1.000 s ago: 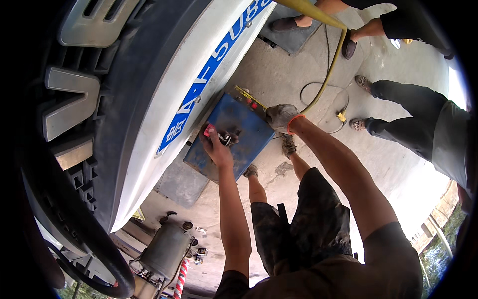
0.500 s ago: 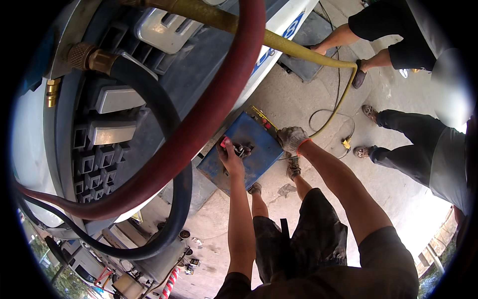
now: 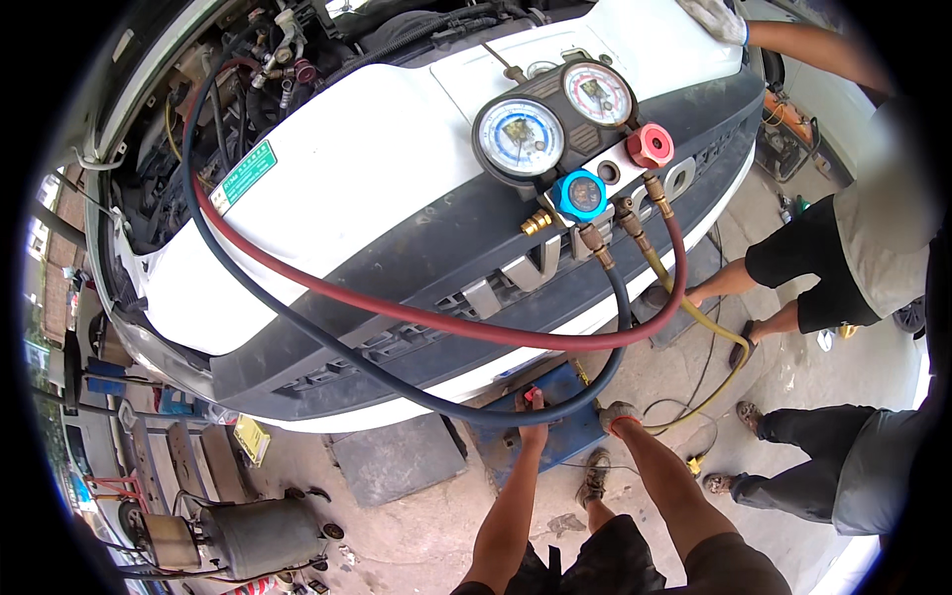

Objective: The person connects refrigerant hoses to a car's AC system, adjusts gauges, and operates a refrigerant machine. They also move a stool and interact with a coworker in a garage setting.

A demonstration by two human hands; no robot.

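Observation:
Low in front of a white car, my bare left hand (image 3: 533, 415) is closed around a small red object (image 3: 533, 394) whose kind I cannot make out. It is held over a flat blue box (image 3: 577, 441) on the ground. My gloved right hand (image 3: 617, 415) is curled at the box's right edge. A yellow hose (image 3: 732, 365) runs down to it, but whether the fingers grip that hose is hidden. Higher up, a manifold gauge set (image 3: 583, 136) rests against the car's front, with a blue knob (image 3: 580, 196) and a red knob (image 3: 651, 146).
A red hose (image 3: 446, 322) and a dark blue hose (image 3: 382, 373) loop across the car's front into the engine bay (image 3: 268, 74). Other people stand at right; another gloved hand (image 3: 716, 18) touches the car. A grey tank (image 3: 263, 535) lies at lower left beside a grey mat (image 3: 397, 461).
The view has shifted back and up, bringing the gauge set and engine bay into sight. Both my hands stay at the blue box, the left still around the red object.

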